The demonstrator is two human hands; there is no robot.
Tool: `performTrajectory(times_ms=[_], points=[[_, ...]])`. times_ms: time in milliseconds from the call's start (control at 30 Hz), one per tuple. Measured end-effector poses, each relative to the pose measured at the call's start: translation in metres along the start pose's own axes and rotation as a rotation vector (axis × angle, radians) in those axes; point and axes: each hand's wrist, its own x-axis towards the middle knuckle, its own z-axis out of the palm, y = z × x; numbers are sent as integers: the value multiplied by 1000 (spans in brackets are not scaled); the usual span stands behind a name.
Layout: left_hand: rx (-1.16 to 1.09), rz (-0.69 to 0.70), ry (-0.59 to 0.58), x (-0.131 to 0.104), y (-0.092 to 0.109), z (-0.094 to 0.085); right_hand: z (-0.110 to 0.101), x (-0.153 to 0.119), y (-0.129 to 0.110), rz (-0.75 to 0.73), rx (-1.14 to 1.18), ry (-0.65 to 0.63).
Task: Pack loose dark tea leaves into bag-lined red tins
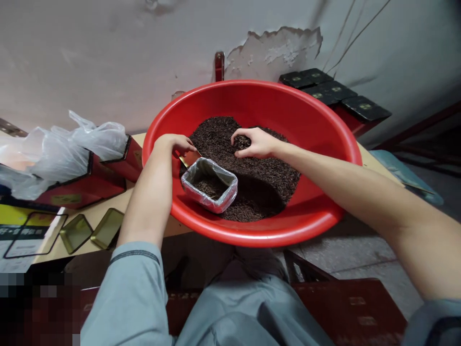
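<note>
Grey lap and sleeves before a tub of leaves

Nearest the camera, a grey lap [248, 317] and a grey left sleeve [133, 288] sit on the near side of the tub [266, 238], so both arms can reach over its rim. Inside the tub, the right hand [258, 144] curls loosely round a pinch of leaves [223, 144], thumb apart from the fingers, probably so the dry bits stay whole. The left hand [180, 144] lays its fingers on a gold plate [190, 157] at the tin's far edge, seemingly to steady it; how firmly, I cannot tell.

The tin [198, 198] rests on the leaves in the tub's near-left part, some leaves inside it. There, anything dropped would likely fall back into the tub. Its clear liner folds over the rim, which presumably holds the mouth open.

Left of the tub are red tins [82, 191] topped by plastic bags [61, 149], with two gold lids [76, 233] nearer. Beyond the tub's far-right rim, black-topped tins [334, 91] stand grouped, perhaps to save room.
</note>
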Motion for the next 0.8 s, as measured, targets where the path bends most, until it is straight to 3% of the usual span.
performTrajectory(times_ms=[200,300,400,567,800], points=[[42,40,9,3,-1,-1,-6,-17,-56,-183,137,93],[41,43,13,-3,3,0,12,-21,-90,-381,106,82],[47,59,3,-9,5,2,39,-18,-109,-549,70,66],[96,68,-2,-8,4,1,66,-10,-101,-673,94,86],[71,60,12,-8,6,2,66,-8,-84,-751,216,163]])
